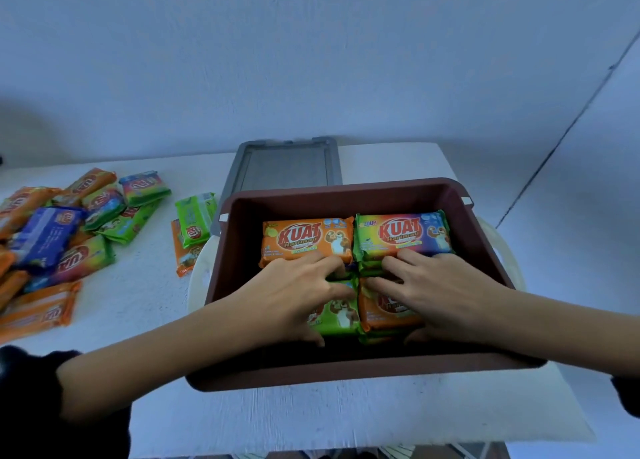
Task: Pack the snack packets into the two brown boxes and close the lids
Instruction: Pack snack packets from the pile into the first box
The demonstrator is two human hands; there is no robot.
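The left hand [298, 285] and right hand [440, 285] are inside the box [346, 187]. The left holds the near green packet [341, 315], the right the near orange packet [384, 309], long axes left-right. The loose packets [69, 237] lie at left, nearer the left hand.

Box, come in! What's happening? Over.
Left hand grips near green packet, right hand grips near orange packet. Box open, partly packed. Grey lid behind; loose packets left.
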